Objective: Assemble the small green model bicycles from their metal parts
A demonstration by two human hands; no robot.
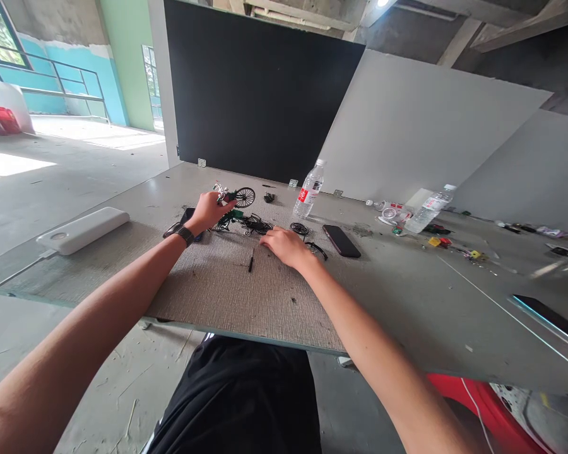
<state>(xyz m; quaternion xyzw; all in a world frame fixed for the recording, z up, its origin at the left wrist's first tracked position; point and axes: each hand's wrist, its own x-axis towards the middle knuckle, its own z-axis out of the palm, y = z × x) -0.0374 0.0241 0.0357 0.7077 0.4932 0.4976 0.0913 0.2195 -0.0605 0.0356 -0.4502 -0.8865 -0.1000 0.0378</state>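
My left hand (209,211) is closed around part of a miniature bicycle (245,197), whose black spoked wheel and silver handlebar stick out past the fingers. Below it lie green and black bicycle parts (255,223) on the table. My right hand (286,244) rests low beside them with its fingers curled together; whatever the fingertips hold is hidden. Just beyond that hand is a loose spoked wheel (300,229), and a curved black part (318,250) lies to its right. A small dark screwdriver (250,260) sits on the tabletop between my forearms.
Beyond the parts stand a water bottle (309,190) and a small black piece (269,198). A phone (341,241) lies right of my right hand, a white power bank (83,230) at the left. Another bottle (430,209) and scattered bits occupy the right side. A black panel (265,88) rises behind.
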